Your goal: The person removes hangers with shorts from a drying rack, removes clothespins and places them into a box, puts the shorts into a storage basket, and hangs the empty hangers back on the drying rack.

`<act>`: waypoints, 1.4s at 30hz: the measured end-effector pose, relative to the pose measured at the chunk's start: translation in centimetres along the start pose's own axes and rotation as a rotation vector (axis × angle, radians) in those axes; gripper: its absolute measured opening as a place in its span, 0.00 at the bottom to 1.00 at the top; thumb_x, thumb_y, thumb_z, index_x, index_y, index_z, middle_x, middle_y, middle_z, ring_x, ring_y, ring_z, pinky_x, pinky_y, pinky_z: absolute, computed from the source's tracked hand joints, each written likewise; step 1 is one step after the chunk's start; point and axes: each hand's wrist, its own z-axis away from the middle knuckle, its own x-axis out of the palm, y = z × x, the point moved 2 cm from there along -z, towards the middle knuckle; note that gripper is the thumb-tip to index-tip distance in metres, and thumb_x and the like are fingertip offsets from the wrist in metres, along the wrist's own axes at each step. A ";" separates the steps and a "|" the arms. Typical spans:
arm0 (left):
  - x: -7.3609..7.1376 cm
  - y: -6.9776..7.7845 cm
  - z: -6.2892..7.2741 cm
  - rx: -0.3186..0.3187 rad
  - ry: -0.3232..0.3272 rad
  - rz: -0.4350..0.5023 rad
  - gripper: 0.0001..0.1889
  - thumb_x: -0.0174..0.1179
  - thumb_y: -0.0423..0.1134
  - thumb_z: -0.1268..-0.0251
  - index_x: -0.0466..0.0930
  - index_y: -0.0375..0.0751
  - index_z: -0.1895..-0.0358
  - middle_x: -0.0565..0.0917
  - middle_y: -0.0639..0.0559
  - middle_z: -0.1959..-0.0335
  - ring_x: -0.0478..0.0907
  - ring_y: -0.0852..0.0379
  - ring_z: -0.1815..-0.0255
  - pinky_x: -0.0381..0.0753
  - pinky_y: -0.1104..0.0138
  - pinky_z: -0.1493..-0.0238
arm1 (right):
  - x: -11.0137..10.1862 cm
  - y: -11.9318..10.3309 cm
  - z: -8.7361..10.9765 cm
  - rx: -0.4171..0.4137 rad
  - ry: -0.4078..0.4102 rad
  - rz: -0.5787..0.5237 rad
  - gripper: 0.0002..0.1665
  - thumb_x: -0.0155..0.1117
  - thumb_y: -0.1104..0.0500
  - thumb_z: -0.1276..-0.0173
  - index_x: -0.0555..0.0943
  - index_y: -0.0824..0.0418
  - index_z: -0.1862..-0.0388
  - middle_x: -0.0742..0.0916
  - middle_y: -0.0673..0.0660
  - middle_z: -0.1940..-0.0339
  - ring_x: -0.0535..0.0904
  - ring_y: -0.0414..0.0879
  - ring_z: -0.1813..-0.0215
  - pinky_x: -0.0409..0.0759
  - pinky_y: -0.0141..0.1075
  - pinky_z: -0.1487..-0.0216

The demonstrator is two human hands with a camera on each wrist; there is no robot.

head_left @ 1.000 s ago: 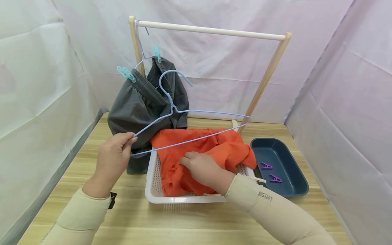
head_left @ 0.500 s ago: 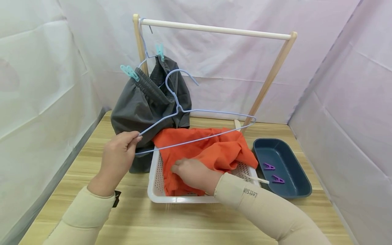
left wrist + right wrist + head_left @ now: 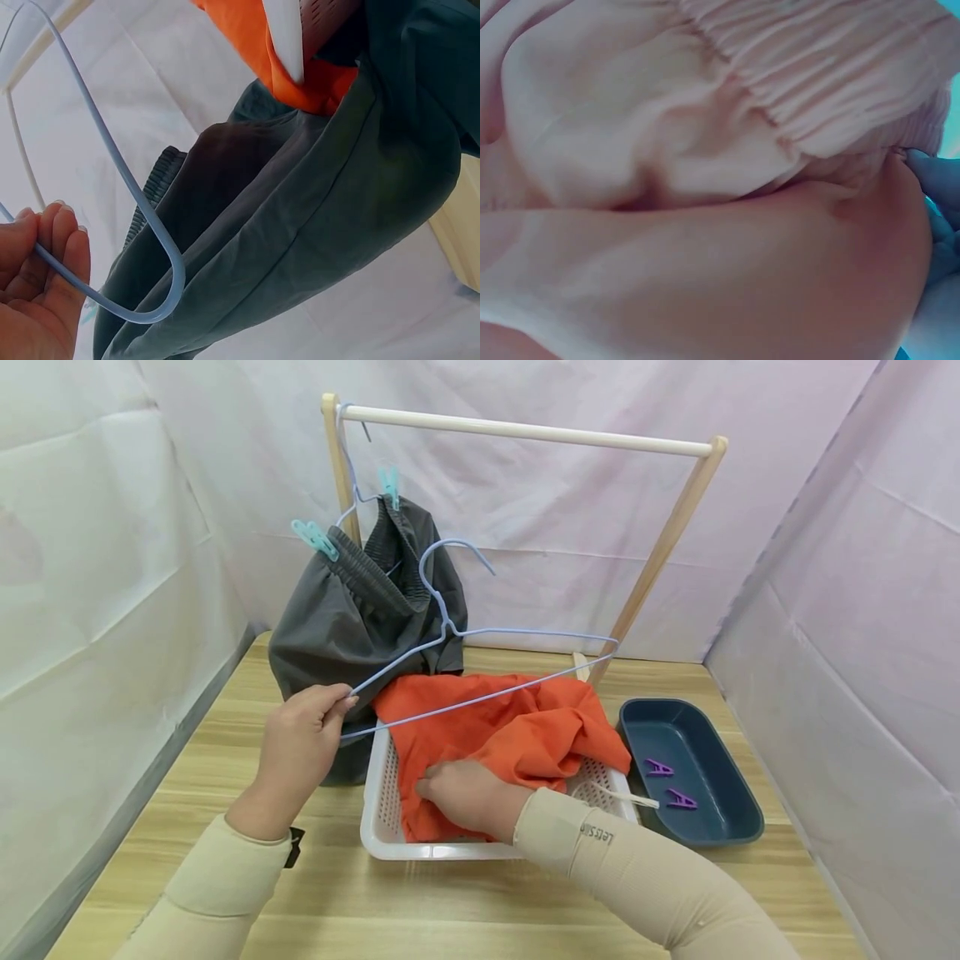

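Left Hand on a Blue Hanger (image 3: 447,625), Right Hand on Orange Cloth (image 3: 465,739)

Seen over my remote feed, the left hand (image 3: 303,735) pinches the left end of the blue hanger, thumb and fingers drawn narrow on smooth, thin wire that turns through a rounded corner. The hanger tilts above a white plastic basket (image 3: 435,852) with perforated walls, its curved hook raised toward the far side. The right hand (image 3: 468,793) grips a fold of the orange cloth at the basket's near side; on my right wrist view, its colours washed pale, fingers pinch the fabric beside a gathered, ruffled band. The cloth lies crumpled in the basket, spreading over its far edge, while one cream cord (image 3: 637,799) crosses the right rim.

At far left I count one grey garment (image 3: 322,627), its waistband ribbed, held by two turquoise clips (image 3: 315,539) to a second hanger (image 3: 356,492). That hanger hooks over the left end of the rack's one white rail (image 3: 525,429), which spans two pale wooden posts (image 3: 663,547). Right of the basket, one dark blue tray (image 3: 712,777) with rounded corners holds two purple clips (image 3: 682,799), each shaped like an A. Beneath it all I see one wood-grained table (image 3: 315,902), backed by creased white sheeting (image 3: 562,518).
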 end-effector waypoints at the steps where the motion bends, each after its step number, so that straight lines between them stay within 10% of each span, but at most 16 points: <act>1: 0.0 0.0 0.0 0.000 -0.001 0.000 0.06 0.67 0.23 0.47 0.84 0.30 0.65 0.83 0.39 0.72 0.80 0.43 0.70 0.81 0.51 0.65 | 0.0 -0.1 0.1 0.000 -0.002 0.009 0.23 0.66 0.54 0.33 0.78 0.48 0.40 0.82 0.46 0.56 0.74 0.40 0.56 0.77 0.29 0.53; 17: 0.4 0.3 0.0 -0.006 0.002 0.000 0.06 0.68 0.23 0.48 0.84 0.30 0.66 0.83 0.39 0.72 0.80 0.43 0.70 0.81 0.51 0.65 | -1.0 -0.2 2.4 -0.024 0.204 0.077 0.23 0.64 0.60 0.32 0.78 0.51 0.38 0.81 0.49 0.45 0.76 0.41 0.44 0.78 0.29 0.46; 27: 0.6 0.4 -0.2 -0.016 0.006 -0.011 0.07 0.68 0.25 0.47 0.84 0.29 0.64 0.83 0.38 0.73 0.79 0.43 0.71 0.81 0.51 0.67 | -2.0 1.5 6.3 -0.036 0.582 -0.032 0.16 0.66 0.63 0.35 0.83 0.55 0.48 0.84 0.51 0.50 0.81 0.43 0.48 0.84 0.34 0.57; 42: 0.6 1.1 -1.1 -0.062 -0.039 -0.039 0.07 0.66 0.27 0.42 0.84 0.28 0.60 0.84 0.36 0.68 0.81 0.42 0.67 0.82 0.50 0.62 | -2.0 5.4 11.8 0.181 0.737 -0.121 0.22 0.74 0.65 0.45 0.84 0.59 0.50 0.85 0.56 0.52 0.81 0.51 0.47 0.83 0.41 0.54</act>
